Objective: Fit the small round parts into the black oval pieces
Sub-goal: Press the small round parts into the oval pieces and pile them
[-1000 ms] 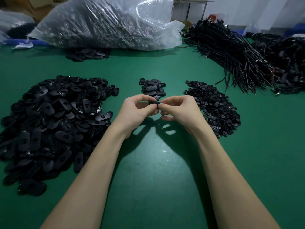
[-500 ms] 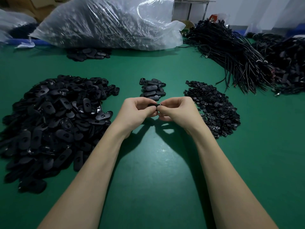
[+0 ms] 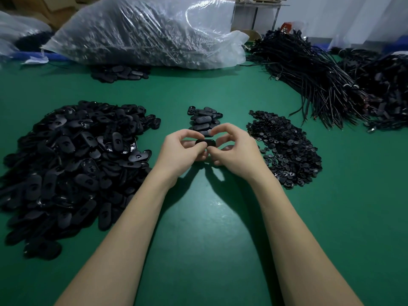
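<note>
Both hands meet over the green table (image 3: 198,250), the left hand (image 3: 181,151) and right hand (image 3: 236,151) each pinching an end of one black oval (image 3: 205,142) held level just in front of the small stack (image 3: 205,120) of ovals. This looks like the pressing-in step, though whether a round part is already seated in it is hidden by the fingers. Next, I judge, the oval goes onto the stack, then a fresh one comes from the left heap (image 3: 72,164) and a round part from the right pile (image 3: 284,146)
</note>
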